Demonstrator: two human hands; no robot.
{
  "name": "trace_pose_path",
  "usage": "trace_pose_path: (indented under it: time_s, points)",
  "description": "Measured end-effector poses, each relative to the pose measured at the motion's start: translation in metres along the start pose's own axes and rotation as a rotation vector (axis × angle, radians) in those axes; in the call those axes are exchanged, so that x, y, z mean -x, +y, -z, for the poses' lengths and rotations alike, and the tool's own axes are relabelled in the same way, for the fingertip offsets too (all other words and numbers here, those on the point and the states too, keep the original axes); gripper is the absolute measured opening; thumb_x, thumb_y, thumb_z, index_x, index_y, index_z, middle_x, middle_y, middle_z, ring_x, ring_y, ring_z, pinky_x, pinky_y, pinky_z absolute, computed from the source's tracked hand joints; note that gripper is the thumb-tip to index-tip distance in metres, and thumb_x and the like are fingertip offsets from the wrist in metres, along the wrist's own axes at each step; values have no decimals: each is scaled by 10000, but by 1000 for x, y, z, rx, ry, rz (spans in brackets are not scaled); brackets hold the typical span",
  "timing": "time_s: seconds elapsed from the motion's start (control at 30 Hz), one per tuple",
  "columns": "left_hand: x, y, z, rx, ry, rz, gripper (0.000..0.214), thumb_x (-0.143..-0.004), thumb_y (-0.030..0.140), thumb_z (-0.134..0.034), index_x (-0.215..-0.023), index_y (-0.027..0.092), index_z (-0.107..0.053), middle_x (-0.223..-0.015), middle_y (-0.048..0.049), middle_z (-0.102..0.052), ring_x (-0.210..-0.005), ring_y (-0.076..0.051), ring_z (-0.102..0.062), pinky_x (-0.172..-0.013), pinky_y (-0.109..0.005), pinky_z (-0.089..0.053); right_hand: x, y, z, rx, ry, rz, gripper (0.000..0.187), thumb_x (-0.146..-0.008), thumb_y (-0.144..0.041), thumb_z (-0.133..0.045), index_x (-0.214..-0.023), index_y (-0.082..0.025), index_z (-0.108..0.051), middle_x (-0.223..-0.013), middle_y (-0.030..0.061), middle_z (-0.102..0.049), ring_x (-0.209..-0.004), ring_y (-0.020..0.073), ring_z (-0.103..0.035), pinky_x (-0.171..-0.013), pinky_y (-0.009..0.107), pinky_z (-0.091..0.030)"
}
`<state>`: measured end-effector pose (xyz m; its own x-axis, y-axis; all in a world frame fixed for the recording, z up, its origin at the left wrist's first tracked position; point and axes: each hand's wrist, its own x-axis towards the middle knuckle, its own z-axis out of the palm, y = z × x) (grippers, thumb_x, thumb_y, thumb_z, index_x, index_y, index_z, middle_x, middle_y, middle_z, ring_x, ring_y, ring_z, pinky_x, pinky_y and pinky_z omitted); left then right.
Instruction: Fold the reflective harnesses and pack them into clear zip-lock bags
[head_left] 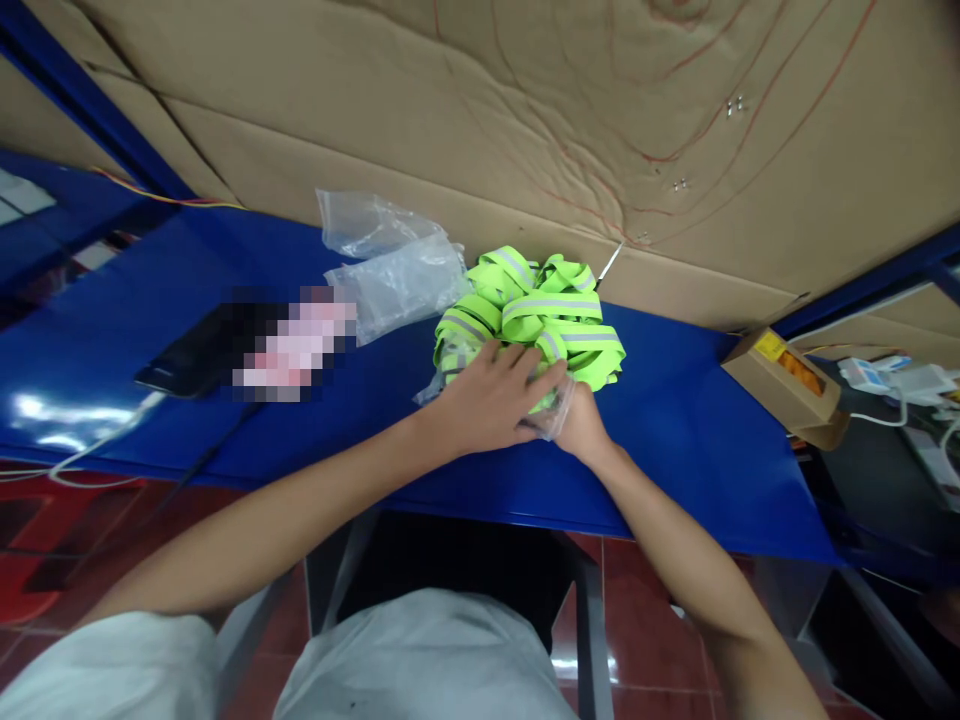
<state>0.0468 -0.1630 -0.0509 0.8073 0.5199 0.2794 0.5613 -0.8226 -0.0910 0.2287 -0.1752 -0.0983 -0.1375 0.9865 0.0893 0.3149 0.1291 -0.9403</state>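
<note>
A pile of neon-yellow reflective straps (551, 305) with grey stripes lies on the blue table in front of me. At its near edge, a small clear plastic bag (556, 412) with neon strap material showing at it is between my hands. My left hand (491, 395) lies across the bag from the left, its fingers bent over it. From the right, my right hand (585, 425) grips the bag's side; most of its fingers are hidden behind the plastic. More clear plastic bags (405, 285) lie flat to the left of the pile.
On the blue table (690, 440), a black phone (184, 355) with a white cable lies left, beside a blurred-out pink patch. An open cardboard box (784, 385) stands at the right edge. A cardboard panel (465, 130) rises behind, with a pointed metal blade (611, 262) near its foot.
</note>
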Motion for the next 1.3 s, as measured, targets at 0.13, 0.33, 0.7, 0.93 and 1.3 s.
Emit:
trace_pose_path:
  time_s: [0.13,0.33,0.7,0.93,1.3]
  points:
    - [-10,6,-9,21,-50,2,713,-869,302,-669,-1519,80,-479,-1280,-201,-674,-1103,-387,-677,-939,-507,-501,-1,5,-3,26,-49,-17,302,-649,-366,-884,-798,-203,-677,-804,48,-691,-837,262,-674,-816,416,-587]
    - [-8,-19,-7,155,-26,183,698,-940,575,-673,-1470,143,-532,-1342,-177,-679,-1184,-378,-682,-974,-477,-513,7,-27,40,-82,-379,-20,560,-945,-735,-591,-1094,-234,-791,-1085,86,-777,-1138,261,-719,-1088,478,-560]
    - [14,-39,34,465,-347,163,1171,-799,757,-771,-1703,227,-246,-1549,-206,-556,-1393,-411,-556,-1159,-527,-409,16,-25,3,175,-339,432,256,-1059,-311,-604,-1232,-295,-791,-1250,69,-781,-1226,267,-695,-1066,462,-534]
    - [5,-86,10,1314,-393,369,629,-834,722,-758,-1124,164,-784,-977,-58,-763,-854,-189,-668,-746,-273,-473,10,-30,21,165,-173,509,66,-952,-212,-774,-902,-233,-735,-1065,38,-781,-991,190,-710,-934,368,-506]
    - [8,-66,-15,2051,-207,657,604,-705,569,-947,-1129,165,-800,-1144,-97,-816,-1039,-222,-759,-943,-314,-585,3,-28,38,21,-42,209,149,-948,-354,-782,-931,-235,-694,-1194,77,-730,-1076,188,-718,-898,317,-593]
